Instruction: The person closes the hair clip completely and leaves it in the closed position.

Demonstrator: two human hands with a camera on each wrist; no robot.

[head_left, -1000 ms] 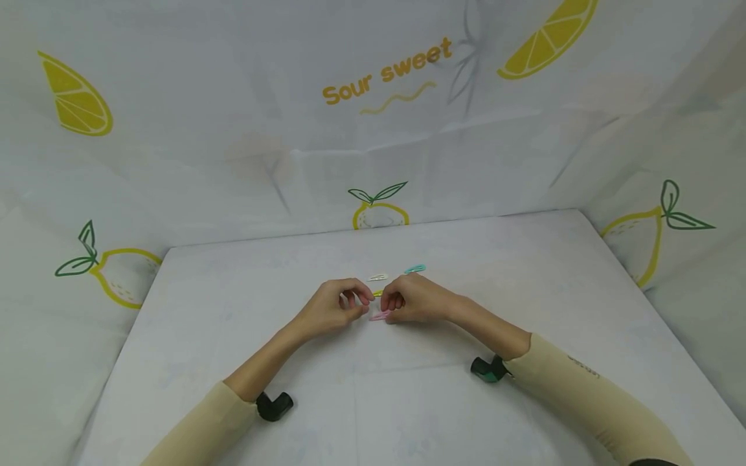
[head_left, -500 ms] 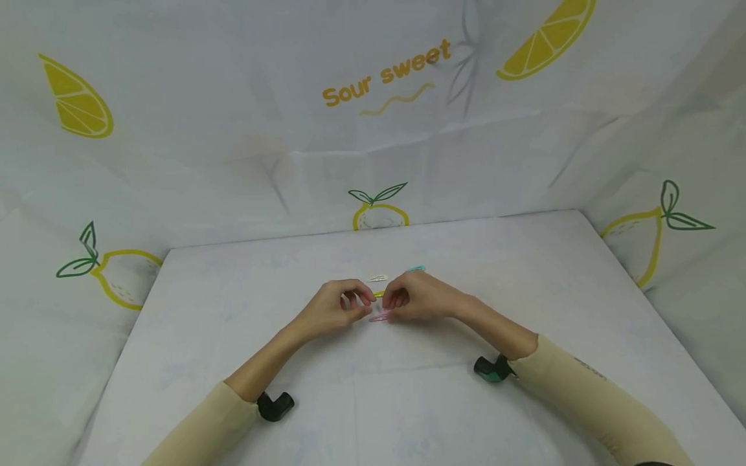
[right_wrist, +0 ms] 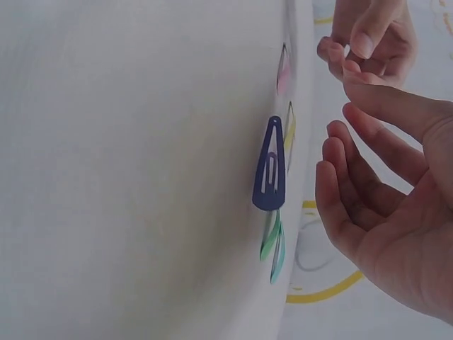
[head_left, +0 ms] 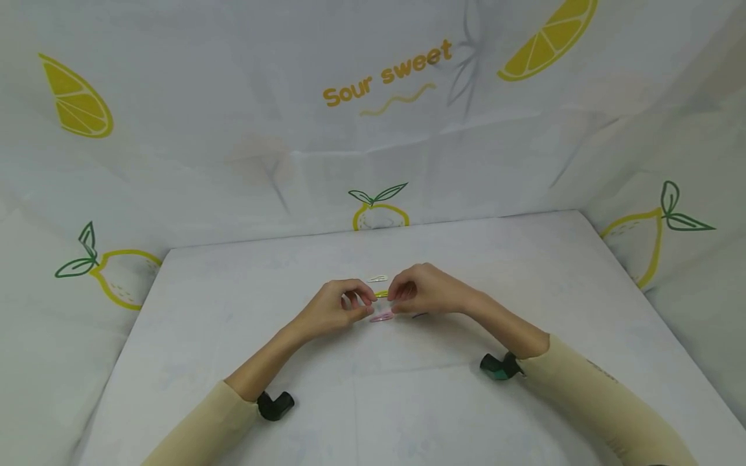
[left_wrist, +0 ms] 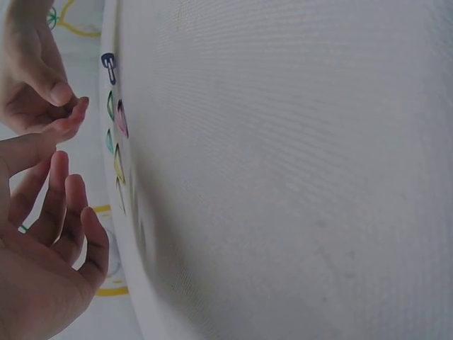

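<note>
Several snap hair clips lie on the white tabletop between and under my hands. In the head view a white clip (head_left: pixel 377 278), a yellow clip (head_left: pixel 381 294) and a pink clip (head_left: pixel 382 317) form a column. My left hand (head_left: pixel 335 309) hovers left of them, fingers loosely bent and holding nothing. To their right is my right hand (head_left: pixel 428 291), its thumb tip close by the pink clip, also holding nothing. The right wrist view shows a navy clip (right_wrist: pixel 270 170), a green clip (right_wrist: pixel 270 241) and a teal clip (right_wrist: pixel 279 258); the right hand hides green and teal from the head view.
A white cloth backdrop (head_left: pixel 233 129) with lemon prints surrounds the table (head_left: pixel 262 414) at the back and sides. Black wrist-worn devices stick out under both forearms, the left device (head_left: pixel 276 406) and the right device (head_left: pixel 498 367).
My right hand has drawn back to the right, away from the pink clip. The navy clip's edge now shows beneath it, and the teal clip has become hidden. My left hand has barely moved.
</note>
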